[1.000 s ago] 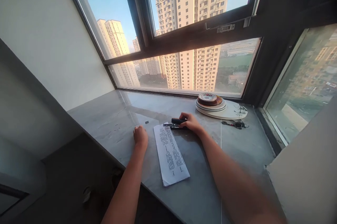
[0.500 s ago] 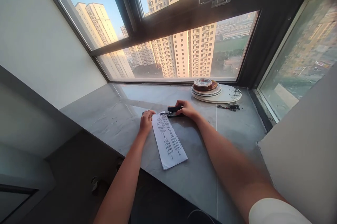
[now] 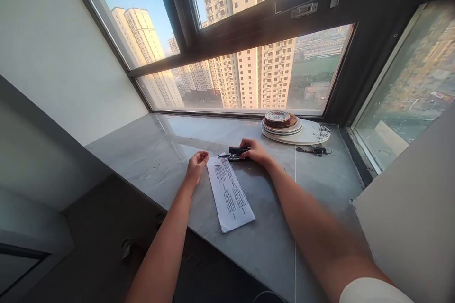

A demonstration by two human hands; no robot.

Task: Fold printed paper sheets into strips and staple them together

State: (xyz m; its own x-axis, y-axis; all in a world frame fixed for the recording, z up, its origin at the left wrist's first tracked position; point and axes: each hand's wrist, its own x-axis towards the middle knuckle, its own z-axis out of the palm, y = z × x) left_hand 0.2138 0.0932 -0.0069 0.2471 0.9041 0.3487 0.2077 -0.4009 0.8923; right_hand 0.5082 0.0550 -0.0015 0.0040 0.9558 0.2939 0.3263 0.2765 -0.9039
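Observation:
A black stapler (image 3: pixel 239 151) lies over the top edge of a folded stack of printed paper (image 3: pixel 231 198), its jaws apart. My right hand (image 3: pixel 253 151) is closed around the stapler's rear end from the right. My left hand (image 3: pixel 196 166) hovers just left of the paper's top corner, thumb and fingers pinched together. Whatever those fingers hold, if anything, is too small to make out. The printed text faces up on the grey stone sill (image 3: pixel 273 208).
Toward the window, a stack of plates (image 3: pixel 282 125) stands on a white oval board (image 3: pixel 314 133). A bunch of keys (image 3: pixel 316 151) lies in front of it. The dark window frame (image 3: pixel 227 113) edges the sill behind; a white wall (image 3: pixel 408 198) rises at right.
My left hand has drawn slightly away from the paper's corner, its fingers now lifted and pinched. My right hand keeps its hold on the stapler. The whole view has shifted a little.

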